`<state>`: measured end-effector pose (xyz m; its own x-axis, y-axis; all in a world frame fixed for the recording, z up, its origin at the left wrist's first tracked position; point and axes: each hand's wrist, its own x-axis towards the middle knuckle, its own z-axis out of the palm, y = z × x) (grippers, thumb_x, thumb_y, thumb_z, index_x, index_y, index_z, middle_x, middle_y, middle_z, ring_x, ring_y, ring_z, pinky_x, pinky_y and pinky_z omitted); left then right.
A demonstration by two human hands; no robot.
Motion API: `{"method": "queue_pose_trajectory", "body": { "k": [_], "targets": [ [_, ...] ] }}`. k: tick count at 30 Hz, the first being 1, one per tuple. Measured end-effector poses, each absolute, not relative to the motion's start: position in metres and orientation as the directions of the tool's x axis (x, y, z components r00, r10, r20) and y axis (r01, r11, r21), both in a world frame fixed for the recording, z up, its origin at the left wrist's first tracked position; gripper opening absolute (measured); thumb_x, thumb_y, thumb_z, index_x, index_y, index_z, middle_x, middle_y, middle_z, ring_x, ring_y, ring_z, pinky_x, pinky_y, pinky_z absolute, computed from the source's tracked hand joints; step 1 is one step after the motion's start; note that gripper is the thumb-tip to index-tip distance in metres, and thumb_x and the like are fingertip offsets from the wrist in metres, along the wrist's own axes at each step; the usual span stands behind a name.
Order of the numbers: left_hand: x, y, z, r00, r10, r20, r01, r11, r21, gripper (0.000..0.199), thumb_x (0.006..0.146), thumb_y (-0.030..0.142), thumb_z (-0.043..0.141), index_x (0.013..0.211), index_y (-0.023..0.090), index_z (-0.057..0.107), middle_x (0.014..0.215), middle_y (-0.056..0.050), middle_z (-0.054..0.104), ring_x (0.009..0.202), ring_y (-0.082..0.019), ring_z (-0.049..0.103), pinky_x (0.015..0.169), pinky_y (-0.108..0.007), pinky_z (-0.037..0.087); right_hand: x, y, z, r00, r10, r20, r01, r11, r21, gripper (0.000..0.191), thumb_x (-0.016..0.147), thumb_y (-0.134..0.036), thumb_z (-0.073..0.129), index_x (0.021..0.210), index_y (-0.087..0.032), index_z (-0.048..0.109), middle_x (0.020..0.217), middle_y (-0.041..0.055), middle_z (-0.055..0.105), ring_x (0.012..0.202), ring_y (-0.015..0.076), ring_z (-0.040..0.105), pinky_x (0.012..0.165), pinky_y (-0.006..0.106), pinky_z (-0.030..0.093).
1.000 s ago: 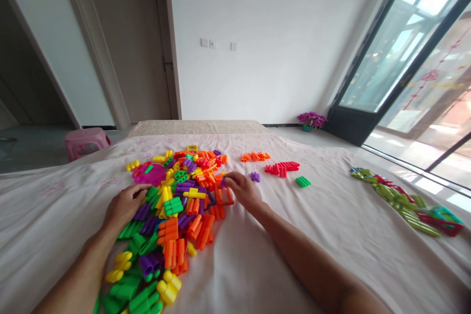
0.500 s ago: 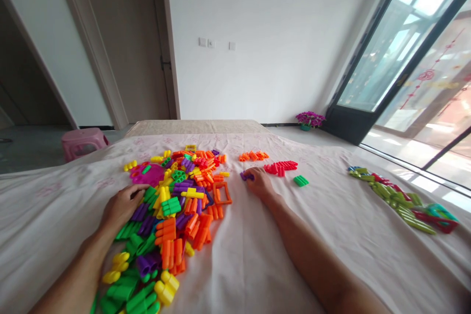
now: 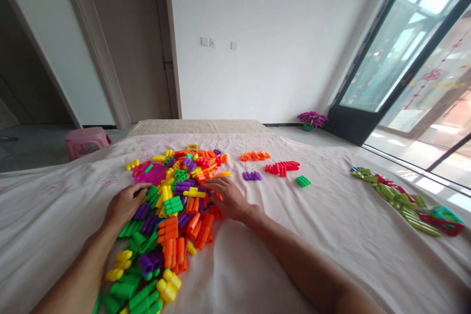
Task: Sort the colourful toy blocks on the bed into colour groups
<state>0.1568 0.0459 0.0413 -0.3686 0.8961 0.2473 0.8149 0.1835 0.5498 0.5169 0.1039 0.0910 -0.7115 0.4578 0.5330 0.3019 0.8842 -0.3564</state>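
Observation:
A heap of plastic building blocks in orange, purple, green and yellow lies on the cloth, with orange blocks (image 3: 168, 229) toward its near side. At the heap's left edge my left hand (image 3: 125, 204) rests beside green and purple blocks (image 3: 142, 210), fingers loosely bent and a little apart, holding nothing visible. My right hand (image 3: 231, 198) reaches over the heap's right edge with fingers stretched out, covering part of some orange pieces; its fingertips are near the purple blocks (image 3: 184, 186). Right of the heap, a short row of purple blocks (image 3: 252, 175) lies alone.
Orange blocks (image 3: 255, 156), red blocks (image 3: 282, 168) and a green block (image 3: 303, 181) form separate groups to the right. Farther right lie light-green blocks (image 3: 395, 197) with red and blue pieces. A magenta piece (image 3: 156, 174) sits at the heap's back left. A pink stool (image 3: 87, 142) stands beyond the bed-like surface.
My right hand has let go of the purple block beside the others and moved left and nearer to the heap, its fingers now stretched out. My left hand has stayed in place.

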Motion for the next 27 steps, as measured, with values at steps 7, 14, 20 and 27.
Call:
{"method": "queue_pose_trajectory", "body": {
  "k": [7,14,20,27],
  "targets": [
    [0.157,0.046,0.041,-0.36,0.902,0.24,0.817,0.181,0.548,0.039,0.088,0.043,0.047,0.111,0.026,0.073,0.116,-0.003,0.075,0.109,-0.024,0.068,0.089,-0.029,0.05,0.509,0.092,0.087,-0.756,0.449,0.475,0.327,0.889,-0.32,0.04,0.086,-0.017,0.06,0.125,-0.022,0.059,0.132,0.0088,0.062,0.12,0.0228,0.056,0.103,0.039,0.043],
    [0.162,0.044,0.048,-0.37,0.903,0.216,0.808,0.198,0.555,0.04,0.087,0.044,0.046,0.111,0.025,0.073,0.118,-0.004,0.074,0.11,-0.025,0.067,0.09,-0.03,0.05,0.51,0.093,0.087,-0.765,0.437,0.472,0.329,0.896,-0.297,0.053,0.083,-0.022,0.064,0.135,-0.024,0.055,0.142,0.0105,0.055,0.127,0.0259,0.051,0.106,0.042,0.04],
    [0.16,0.044,0.045,-0.364,0.906,0.215,0.805,0.19,0.562,0.041,0.088,0.044,0.045,0.112,0.025,0.073,0.119,-0.003,0.074,0.111,-0.024,0.066,0.091,-0.03,0.049,0.507,0.092,0.088,-0.784,0.417,0.459,0.304,0.904,-0.301,0.038,0.081,-0.021,0.068,0.119,-0.024,0.065,0.129,0.0066,0.064,0.114,0.0223,0.06,0.1,0.036,0.044],
    [0.158,0.047,0.042,-0.365,0.901,0.233,0.812,0.186,0.553,0.04,0.087,0.044,0.046,0.111,0.026,0.073,0.117,-0.003,0.075,0.109,-0.022,0.068,0.089,-0.028,0.049,0.513,0.098,0.08,-0.677,0.541,0.498,0.382,0.837,-0.391,0.019,0.084,-0.022,0.069,0.103,-0.024,0.069,0.106,0.0042,0.071,0.099,0.0187,0.065,0.091,0.031,0.048]
  ]
}}
